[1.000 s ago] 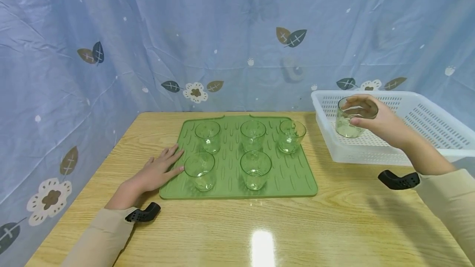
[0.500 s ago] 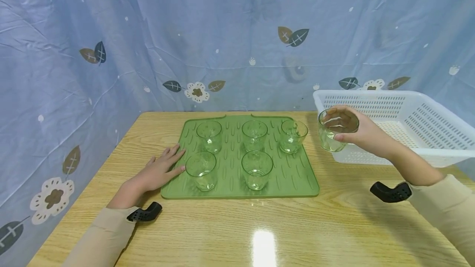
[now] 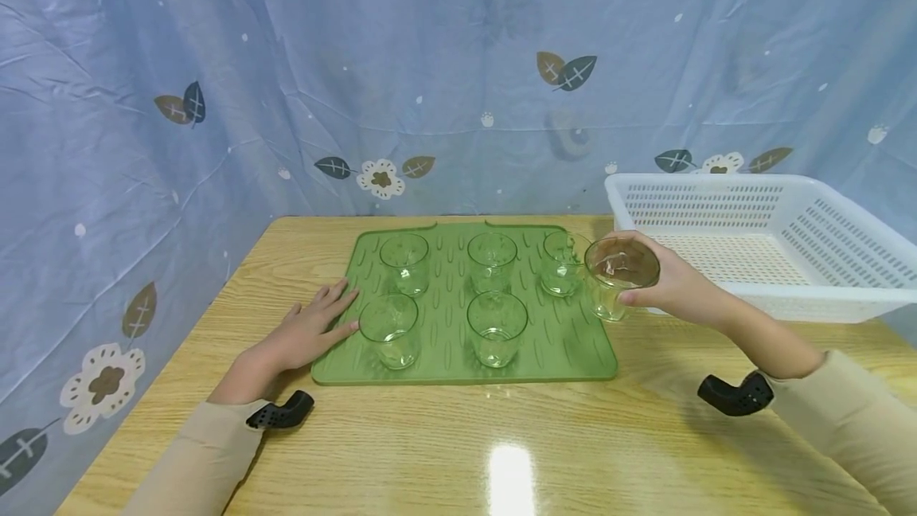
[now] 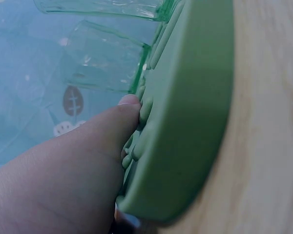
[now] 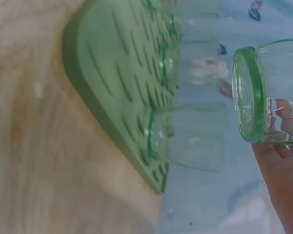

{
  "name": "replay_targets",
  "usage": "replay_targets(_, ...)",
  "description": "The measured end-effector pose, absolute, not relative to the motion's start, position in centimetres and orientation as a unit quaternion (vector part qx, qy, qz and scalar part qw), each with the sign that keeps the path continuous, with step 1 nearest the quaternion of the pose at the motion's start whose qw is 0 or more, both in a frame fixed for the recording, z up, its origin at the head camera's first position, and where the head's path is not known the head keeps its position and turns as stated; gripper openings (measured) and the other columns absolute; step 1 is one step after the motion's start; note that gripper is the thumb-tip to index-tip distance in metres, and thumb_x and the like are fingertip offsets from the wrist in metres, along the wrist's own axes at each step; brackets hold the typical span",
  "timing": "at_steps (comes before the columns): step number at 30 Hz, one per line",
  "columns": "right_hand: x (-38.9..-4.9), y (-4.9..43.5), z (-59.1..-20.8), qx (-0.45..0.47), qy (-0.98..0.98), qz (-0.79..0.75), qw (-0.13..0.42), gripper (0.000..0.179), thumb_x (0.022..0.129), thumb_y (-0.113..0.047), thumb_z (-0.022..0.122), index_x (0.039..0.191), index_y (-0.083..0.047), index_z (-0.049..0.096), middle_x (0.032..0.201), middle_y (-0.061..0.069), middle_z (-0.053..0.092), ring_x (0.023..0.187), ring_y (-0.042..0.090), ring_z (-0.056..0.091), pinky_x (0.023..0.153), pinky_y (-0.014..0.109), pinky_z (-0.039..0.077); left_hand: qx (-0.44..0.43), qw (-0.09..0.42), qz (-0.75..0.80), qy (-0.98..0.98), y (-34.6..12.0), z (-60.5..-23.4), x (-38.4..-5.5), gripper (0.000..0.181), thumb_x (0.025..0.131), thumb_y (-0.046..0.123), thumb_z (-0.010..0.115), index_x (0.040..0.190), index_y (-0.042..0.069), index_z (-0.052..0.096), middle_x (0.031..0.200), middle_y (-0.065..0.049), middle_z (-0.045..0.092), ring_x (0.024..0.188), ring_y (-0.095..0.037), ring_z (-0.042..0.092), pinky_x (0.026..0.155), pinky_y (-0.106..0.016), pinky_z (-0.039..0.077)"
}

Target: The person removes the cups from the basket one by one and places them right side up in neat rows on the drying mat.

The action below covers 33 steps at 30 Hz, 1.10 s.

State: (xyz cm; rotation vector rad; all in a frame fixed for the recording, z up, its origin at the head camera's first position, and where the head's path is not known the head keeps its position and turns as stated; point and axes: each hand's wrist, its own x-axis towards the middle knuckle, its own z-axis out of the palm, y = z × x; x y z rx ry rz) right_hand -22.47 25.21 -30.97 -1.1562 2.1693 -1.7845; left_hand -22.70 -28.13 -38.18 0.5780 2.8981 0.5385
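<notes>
My right hand (image 3: 677,285) grips a clear greenish drinking glass (image 3: 607,297) by its side, upright, over the right edge of a green ridged drying mat (image 3: 552,349). In the right wrist view the thick base of this glass (image 5: 251,95) is raised above the mat. Several like glasses stand upright on the mat: three in the back row, among them the right one (image 3: 561,269), and two in front, such as the front middle glass (image 3: 496,333). My left hand (image 3: 304,333) rests with spread fingers on the mat's left edge; its thumb (image 4: 122,114) touches the ridges.
A white perforated plastic basket (image 3: 716,301) stands on the wooden table (image 3: 401,444) at the right, behind my right forearm. Behind the table hangs a blue patterned curtain (image 3: 444,62). Black camera mounts sit at both wrists.
My right hand has carried the glass left and down, out of the basket, to the mat's right edge. The left hand stays where it was on the mat.
</notes>
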Motion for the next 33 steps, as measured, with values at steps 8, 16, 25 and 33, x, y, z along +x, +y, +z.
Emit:
replay_targets(8, -22.2, 24.1, -32.2, -0.397, 0.704, -0.584, 0.071, 0.066, 0.085, 0.015, 0.072, 0.143, -0.006, 0.049, 0.131, 0.000, 0.063, 0.120, 0.012, 0.062, 0.105, 0.022, 0.045, 0.193, 0.066, 0.177, 0.963, -28.1, -38.1, -22.7, 0.072, 0.109, 0.051, 0.044, 0.163, 0.007, 0.026, 0.170, -0.020, 0.009, 0.152, -0.050, 0.005, 0.110, -0.080, 0.002)
replay_targets(16, -22.4, 23.9, -33.8, -0.396, 0.694, -0.590, 0.118, 0.071, 0.084, 0.012, 0.075, 0.146, -0.002, 0.043, 0.136, -0.001, 0.060, 0.127, 0.013, 0.059, 0.108, 0.024, 0.043, 0.195, 0.064, 0.174, 0.963, -28.1, -38.1, -22.7, 0.072, 0.109, 0.051, 0.044, 0.163, 0.008, 0.027, 0.170, -0.020, 0.009, 0.152, -0.049, 0.005, 0.110, -0.079, 0.002)
replay_targets(25, -22.8, 23.6, -35.3, -0.392, 0.710, -0.565, 0.150, 0.075, 0.082, 0.009, 0.079, 0.143, 0.013, 0.035, 0.140, 0.012, 0.056, 0.129, 0.011, 0.057, 0.109, 0.025, 0.042, 0.193, 0.063, 0.180, 0.963, -28.0, -38.0, -22.6, 0.072, 0.109, 0.051, 0.044, 0.163, 0.008, 0.027, 0.170, -0.019, 0.010, 0.152, -0.050, 0.005, 0.110, -0.079, 0.001)
replay_targets(33, -23.0, 23.6, -36.4, -0.373, 0.733, -0.541, 0.173, 0.081, 0.082, -0.006, 0.085, 0.144, 0.011, 0.036, 0.142, 0.026, 0.052, 0.129, 0.011, 0.056, 0.108, 0.023, 0.042, 0.191, 0.066, 0.181, 0.962, -28.0, -38.1, -22.6, 0.072, 0.109, 0.051, 0.044, 0.164, 0.008, 0.026, 0.170, -0.019, 0.009, 0.152, -0.050, 0.005, 0.110, -0.080, 0.001)
